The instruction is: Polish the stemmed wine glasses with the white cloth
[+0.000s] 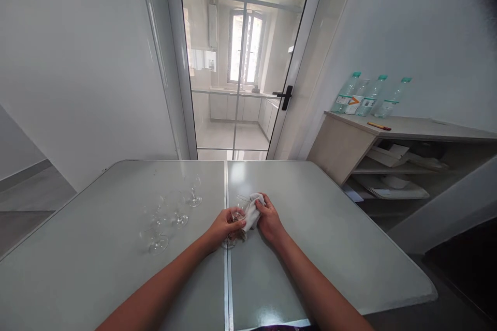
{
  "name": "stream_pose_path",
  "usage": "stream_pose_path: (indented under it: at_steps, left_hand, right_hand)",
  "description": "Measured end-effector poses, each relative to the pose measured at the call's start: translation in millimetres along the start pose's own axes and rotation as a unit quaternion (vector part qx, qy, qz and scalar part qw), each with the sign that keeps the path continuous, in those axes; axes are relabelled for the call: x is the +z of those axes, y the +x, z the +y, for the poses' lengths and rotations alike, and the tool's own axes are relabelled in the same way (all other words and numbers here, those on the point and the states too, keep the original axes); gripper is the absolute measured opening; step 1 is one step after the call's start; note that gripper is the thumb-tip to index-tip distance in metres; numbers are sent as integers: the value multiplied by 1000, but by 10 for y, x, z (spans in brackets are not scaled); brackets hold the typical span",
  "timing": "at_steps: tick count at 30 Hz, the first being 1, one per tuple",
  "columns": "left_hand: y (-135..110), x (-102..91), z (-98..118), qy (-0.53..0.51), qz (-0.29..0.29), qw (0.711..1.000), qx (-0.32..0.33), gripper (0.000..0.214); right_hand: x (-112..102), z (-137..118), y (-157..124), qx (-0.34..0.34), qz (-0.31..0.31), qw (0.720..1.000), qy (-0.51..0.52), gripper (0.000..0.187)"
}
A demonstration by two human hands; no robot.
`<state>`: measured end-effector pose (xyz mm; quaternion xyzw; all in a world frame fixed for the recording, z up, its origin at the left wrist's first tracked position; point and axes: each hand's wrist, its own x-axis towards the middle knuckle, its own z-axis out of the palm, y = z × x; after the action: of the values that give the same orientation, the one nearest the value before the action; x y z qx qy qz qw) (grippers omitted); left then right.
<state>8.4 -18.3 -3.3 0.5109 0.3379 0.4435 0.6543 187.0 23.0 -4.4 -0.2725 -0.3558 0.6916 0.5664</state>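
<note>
Bare forearms (322,279) are extended over a pale grey-green, glossy rectangular table (310,212), and the two hands are brought together near its metal centre strip (228,289). Between them a clear, stemmed drinking glass (240,201) is held tilted, its rim aimed forward and its foot toward the camera; whether the foot is rested on the tabletop cannot be told. By the left hand (230,222) the glass is gripped narrowly, fingers curled around it below the rim – probably so that it is kept from turning. In the right hand (269,219) a soft, crumpled white cloth (253,212) is pinched and bunched against the side of the bowl, presumably because thin glass is better met by something padded.

Further clear stemmed glasses (158,244) are stood upright on the left half of the table, grouped loosely and well apart from the hands – perhaps so that elbows are kept clear of them. Their exact number is blurred by transparency. Farther off, pale green, transparent plastic bottles (373,98) are lined up on a beige wooden shelf unit (349,137).
</note>
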Motion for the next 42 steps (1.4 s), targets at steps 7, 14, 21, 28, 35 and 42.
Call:
stream_pose_path:
  at_steps: [7, 14, 21, 28, 35, 42]
  left_hand:
    - [22, -24, -36, 7, 2, 1000, -6, 45]
    - [30, -10, -49, 9, 17, 1000, 6, 44]
    - [48, -19, -42, 18, 53, 998, 32, 44]
    - [79, -43, -82, 29, 107, 993, 49, 45]
    - [73, -52, -130, 9, 31, 999, 43, 63]
    - [13, 8, -47, 236, 90, 958, 132, 41]
  right_hand:
    - [-15, 22, 29, 0, 21, 999, 32, 23]
    - [-17, -107, -25, 26, -25, 998, 59, 29]
    - [-30, -139, -24, -2, -28, 1000, -4, 26]
    - [36, -269, -45, 3, 2, 1000, -30, 42]
    - [-73, -308, 110, 20, 120, 989, -80, 40]
    - [-32, -291, -40, -275, 50, 885, -372, 22]
